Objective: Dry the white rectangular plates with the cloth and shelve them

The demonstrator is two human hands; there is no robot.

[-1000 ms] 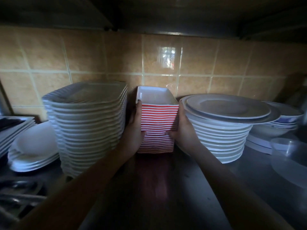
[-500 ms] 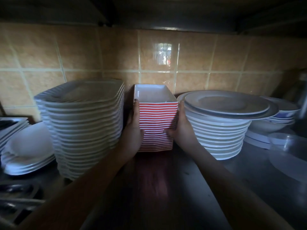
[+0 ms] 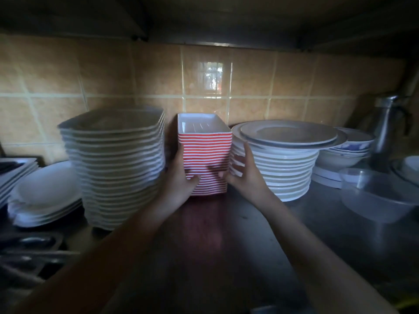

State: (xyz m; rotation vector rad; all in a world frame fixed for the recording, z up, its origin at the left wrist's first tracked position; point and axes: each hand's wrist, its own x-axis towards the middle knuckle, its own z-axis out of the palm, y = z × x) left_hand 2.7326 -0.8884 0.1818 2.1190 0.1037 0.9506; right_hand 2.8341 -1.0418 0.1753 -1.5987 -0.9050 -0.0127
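Note:
A stack of rectangular plates (image 3: 205, 159), white inside with red outer rims, stands on the steel shelf (image 3: 260, 234) against the tiled wall. My left hand (image 3: 179, 177) presses on the stack's left side, thumb on the front. My right hand (image 3: 244, 175) presses on its right side, fingers squeezed between the stack and the round plates. Both hands grip the stack low down. No cloth is in view.
A tall stack of white squarish plates (image 3: 118, 164) stands close on the left, oval plates (image 3: 45, 196) further left. Round white plates (image 3: 285, 159) crowd the right, then bowls (image 3: 349, 148), a clear plastic bowl (image 3: 376, 196) and a metal jug (image 3: 385, 130).
My hands stay clamped on the striped stack. The right hand's fingers have spread against the round plates. The view has shifted slightly, and the stack sits about where it was.

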